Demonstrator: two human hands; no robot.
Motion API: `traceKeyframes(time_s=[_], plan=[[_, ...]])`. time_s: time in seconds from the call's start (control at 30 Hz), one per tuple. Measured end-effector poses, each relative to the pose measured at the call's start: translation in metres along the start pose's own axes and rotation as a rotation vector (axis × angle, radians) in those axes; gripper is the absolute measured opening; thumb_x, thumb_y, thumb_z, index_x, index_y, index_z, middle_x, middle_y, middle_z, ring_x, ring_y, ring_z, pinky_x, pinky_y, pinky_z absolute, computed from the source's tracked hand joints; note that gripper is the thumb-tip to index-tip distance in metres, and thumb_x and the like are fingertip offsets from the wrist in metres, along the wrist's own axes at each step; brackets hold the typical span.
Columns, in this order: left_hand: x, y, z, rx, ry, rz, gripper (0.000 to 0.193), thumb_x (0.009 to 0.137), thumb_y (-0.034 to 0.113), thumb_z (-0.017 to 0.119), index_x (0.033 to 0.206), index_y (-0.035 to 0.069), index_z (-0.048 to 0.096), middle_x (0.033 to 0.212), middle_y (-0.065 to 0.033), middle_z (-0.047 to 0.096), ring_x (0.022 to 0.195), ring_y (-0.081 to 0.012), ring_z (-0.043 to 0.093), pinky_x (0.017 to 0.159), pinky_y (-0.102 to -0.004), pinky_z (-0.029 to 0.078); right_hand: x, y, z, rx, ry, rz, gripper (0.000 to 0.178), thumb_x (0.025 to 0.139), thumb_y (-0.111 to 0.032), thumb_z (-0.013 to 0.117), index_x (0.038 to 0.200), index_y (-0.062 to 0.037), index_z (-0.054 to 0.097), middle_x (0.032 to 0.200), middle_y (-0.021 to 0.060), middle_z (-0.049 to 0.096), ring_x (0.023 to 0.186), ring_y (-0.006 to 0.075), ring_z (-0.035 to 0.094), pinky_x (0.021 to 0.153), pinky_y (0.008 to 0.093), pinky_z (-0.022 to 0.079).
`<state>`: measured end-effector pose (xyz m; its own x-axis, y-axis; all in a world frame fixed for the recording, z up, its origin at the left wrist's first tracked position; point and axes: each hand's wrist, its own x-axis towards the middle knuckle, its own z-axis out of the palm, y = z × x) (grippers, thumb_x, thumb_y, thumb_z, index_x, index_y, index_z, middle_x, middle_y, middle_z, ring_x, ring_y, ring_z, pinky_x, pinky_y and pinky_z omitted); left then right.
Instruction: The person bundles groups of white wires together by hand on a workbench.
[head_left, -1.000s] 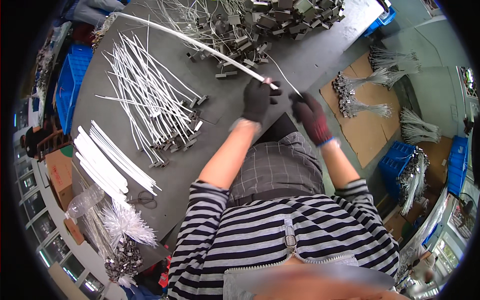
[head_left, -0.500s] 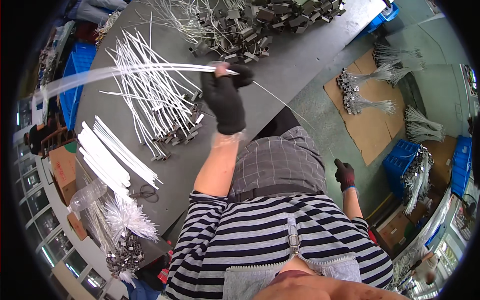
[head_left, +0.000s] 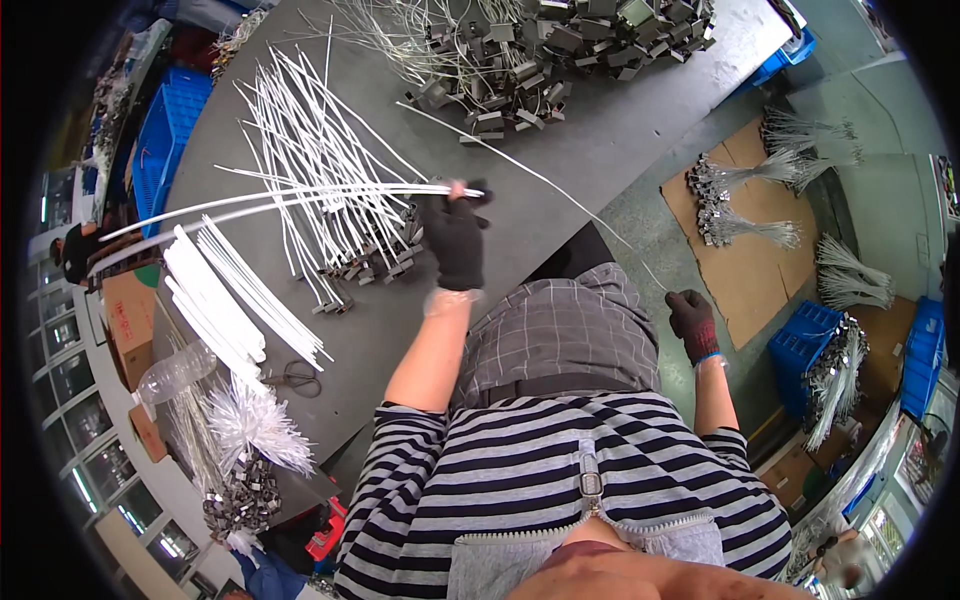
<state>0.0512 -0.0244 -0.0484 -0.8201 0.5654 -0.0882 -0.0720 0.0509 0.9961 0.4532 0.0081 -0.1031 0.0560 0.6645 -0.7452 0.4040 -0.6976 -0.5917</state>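
Note:
My left hand (head_left: 455,240), in a black glove with a bare thumb tip, is closed around a few long white tubes (head_left: 330,190). They stick out far to the left over the table. My right hand (head_left: 692,325), gloved in black and dark red, is low at the right. Its fingers are closed on one end of a thin pale wire (head_left: 540,177), which slants up left past my left hand to a free end over the table. Beneath the held tubes lies a pile of white tubed wires (head_left: 310,130) with dark metal pieces (head_left: 380,262) at their ends.
Many grey metal clips with wires (head_left: 500,80) heap at the table's far side. White tube bundles (head_left: 212,300), black scissors (head_left: 298,378) and a clear plastic bottle (head_left: 178,375) lie at the left. Wire bundles sit on cardboard (head_left: 740,270) at right, near a blue crate (head_left: 800,335).
The wire that ran out from the tubes in my left hand now lies apart from it, its far end free. My left hand has come lower; my right hand has risen slightly.

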Motion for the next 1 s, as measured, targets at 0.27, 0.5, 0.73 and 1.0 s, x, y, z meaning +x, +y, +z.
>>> traceKeyframes(time_s=[0.27,0.5,0.73,1.0], plan=[[0.024,0.056,0.041,-0.479,-0.025,-0.084,0.022,0.101,0.020,0.046,0.096,0.002,0.057,0.077,-0.0132,0.067,0.061,-0.0212,0.066,0.053,-0.0280,0.054,0.012,0.022,0.009,-0.119,0.014,0.146,0.041,0.080,-0.038,0.074,0.090,-0.0012,0.060,0.061,0.0026,0.052,0.045,0.0130,0.048,0.039,0.0278,0.035],[0.038,0.098,0.010,-0.280,0.062,0.245,0.019,0.101,0.016,0.041,0.098,0.001,0.050,0.076,-0.0145,0.066,0.062,-0.0221,0.067,0.055,-0.0293,0.055,0.012,0.030,0.003,-0.236,0.140,0.106,0.042,0.079,-0.037,0.075,0.088,-0.0003,0.058,0.062,0.0051,0.054,0.045,0.0141,0.050,0.040,0.0278,0.037],[0.056,0.096,-0.011,-0.198,-0.165,-0.042,0.019,0.098,0.019,0.051,0.093,0.002,0.057,0.078,-0.0106,0.067,0.063,-0.0189,0.066,0.057,-0.0277,0.054,0.012,0.004,-0.003,-0.231,-0.028,-0.072,0.040,0.075,-0.036,0.079,0.075,-0.0034,0.055,0.059,0.0060,0.056,0.047,0.0135,0.052,0.043,0.0287,0.040],[0.007,0.034,0.032,0.003,-0.684,-0.290,0.017,0.093,0.020,0.061,0.094,0.004,0.065,0.074,-0.0044,0.066,0.062,-0.0117,0.064,0.050,-0.0226,0.044,-0.031,-0.142,0.112,-0.364,-0.256,-0.648,0.029,0.082,-0.024,0.074,0.073,-0.0022,0.056,0.056,0.0022,0.053,0.047,0.0108,0.050,0.044,0.0289,0.038]])
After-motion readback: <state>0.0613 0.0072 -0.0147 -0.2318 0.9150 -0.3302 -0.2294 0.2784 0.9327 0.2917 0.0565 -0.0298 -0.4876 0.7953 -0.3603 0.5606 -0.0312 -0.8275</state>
